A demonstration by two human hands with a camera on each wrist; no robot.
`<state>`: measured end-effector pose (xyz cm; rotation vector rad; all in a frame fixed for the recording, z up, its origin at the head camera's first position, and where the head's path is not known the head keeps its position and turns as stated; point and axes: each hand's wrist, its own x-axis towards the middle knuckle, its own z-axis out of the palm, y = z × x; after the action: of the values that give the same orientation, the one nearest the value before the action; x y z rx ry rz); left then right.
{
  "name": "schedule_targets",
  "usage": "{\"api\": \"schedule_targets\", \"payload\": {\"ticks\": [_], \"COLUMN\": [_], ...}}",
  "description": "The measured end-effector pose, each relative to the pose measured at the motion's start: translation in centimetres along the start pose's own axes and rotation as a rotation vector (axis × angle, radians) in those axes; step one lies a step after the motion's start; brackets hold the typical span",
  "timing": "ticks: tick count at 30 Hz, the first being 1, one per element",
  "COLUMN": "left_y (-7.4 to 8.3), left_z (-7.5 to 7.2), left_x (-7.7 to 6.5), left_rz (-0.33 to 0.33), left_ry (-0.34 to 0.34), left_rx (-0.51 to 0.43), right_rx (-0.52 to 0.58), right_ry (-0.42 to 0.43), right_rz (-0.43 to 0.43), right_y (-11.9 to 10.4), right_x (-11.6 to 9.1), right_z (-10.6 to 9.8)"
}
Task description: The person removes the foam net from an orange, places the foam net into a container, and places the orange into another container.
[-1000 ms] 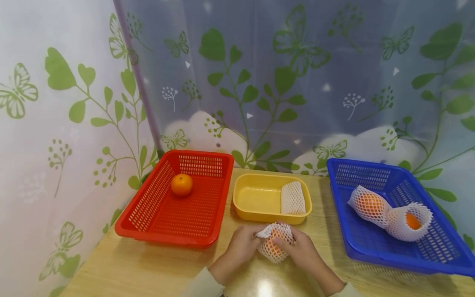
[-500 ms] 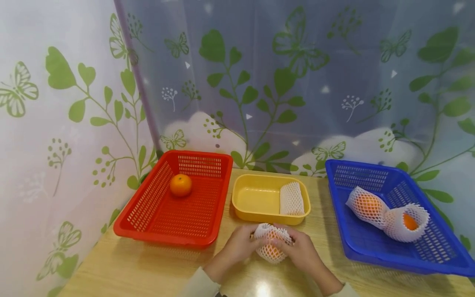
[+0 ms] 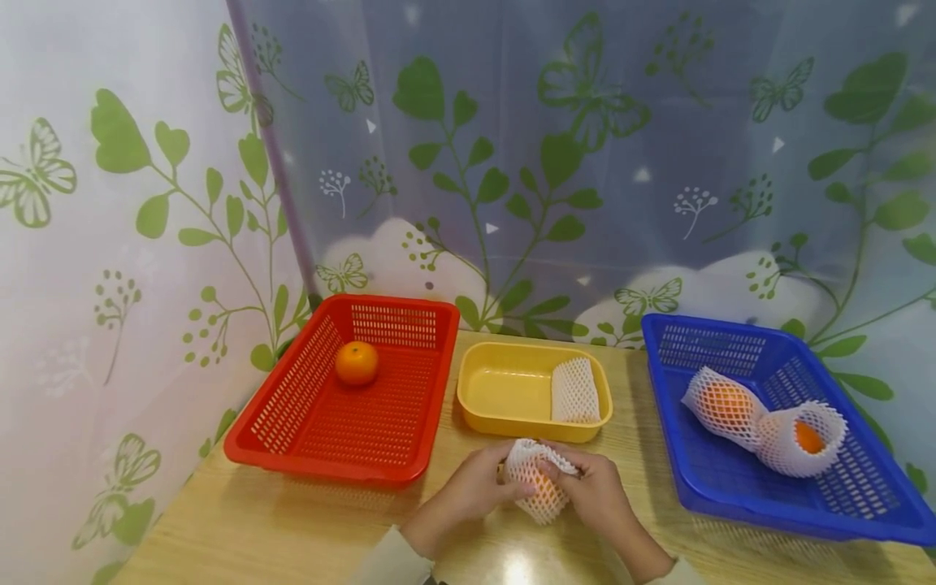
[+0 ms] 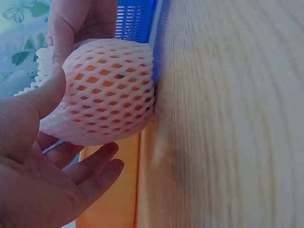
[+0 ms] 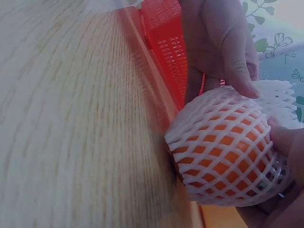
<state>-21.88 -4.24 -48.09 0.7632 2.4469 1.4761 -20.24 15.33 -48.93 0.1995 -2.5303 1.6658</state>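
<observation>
The foam net [image 3: 532, 467] now bunches higher over the orange [image 3: 544, 486]. Left hand [image 3: 475, 487] and right hand [image 3: 594, 491] creep slightly closer around it.

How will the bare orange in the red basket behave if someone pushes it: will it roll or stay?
The bare orange is round and wears no foam net, so a push would probably make it roll. The red basket has raised walls, which would likely stop it. Its skin looks smooth, so it may be a little slippery to pinch.
</observation>
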Motion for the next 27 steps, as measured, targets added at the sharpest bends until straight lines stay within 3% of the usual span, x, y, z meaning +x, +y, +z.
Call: {"api": "schedule_targets", "payload": {"ticks": [6,16,27], "left_y": [-0.31,-0.43,0.04], "left_z": [0.36,0.55,0.32], "left_x": [0.07,0.13,-0.21], "left_rz": [0.008,-0.005,-0.009], "left_ry": [0.015,0.069,0.111], "left_rx": [0.035,0.072,0.142], "right_rx": [-0.035,-0.155,-0.099], "right_ry": [0.076,0.089,0.043], "right_rz": [-0.023,-0.048,-0.03], "right_y": [0.13,0.07,0.0], "right_x": [-0.02,0.02,-0.78], "right_z": [0.25,0.43,-0.14]}}
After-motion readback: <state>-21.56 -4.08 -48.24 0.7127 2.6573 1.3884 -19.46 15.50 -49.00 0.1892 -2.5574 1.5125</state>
